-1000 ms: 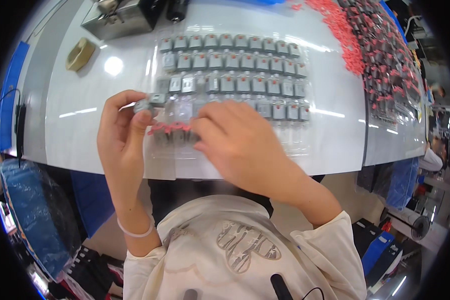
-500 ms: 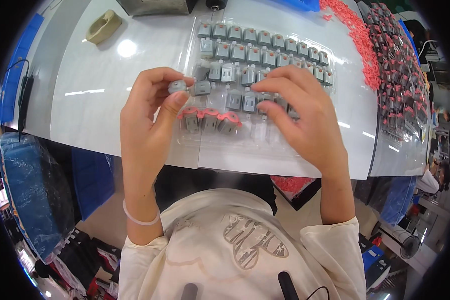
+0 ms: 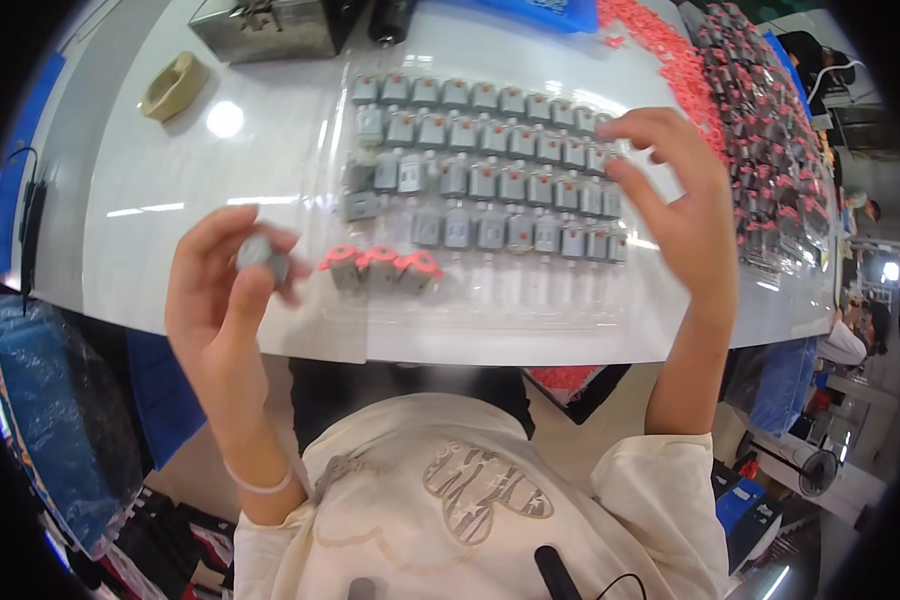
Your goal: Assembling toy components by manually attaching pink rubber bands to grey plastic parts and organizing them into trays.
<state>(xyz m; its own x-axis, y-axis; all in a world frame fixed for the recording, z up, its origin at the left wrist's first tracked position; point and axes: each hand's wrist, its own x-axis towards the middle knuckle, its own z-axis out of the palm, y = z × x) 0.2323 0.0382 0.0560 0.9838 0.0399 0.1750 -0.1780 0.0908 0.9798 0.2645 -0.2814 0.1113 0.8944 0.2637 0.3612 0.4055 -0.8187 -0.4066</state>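
A small grey motor is pinched between the thumb and fingers of my left hand, left of the tray and above the table. My right hand hovers over the right edge of the clear plastic tray, thumb and fingers apart, nothing seen between them. Rows of similar grey motors fill much of that tray. One motor lies on its side at the tray's left. In front of it stand three motors with pink ring-shaped pieces on their tops.
Loose pink pieces are heaped at the back right. Beyond them lie stacked trays of motors with pink parts. Along the back are a metal box, a black cylindrical tool and a blue bin. A beige ring-shaped object sits back left.
My left hand has moved left and nearer to me, off the tray, still holding the motor. My right hand has lifted away from the motors toward the back right. The view has shifted slightly.
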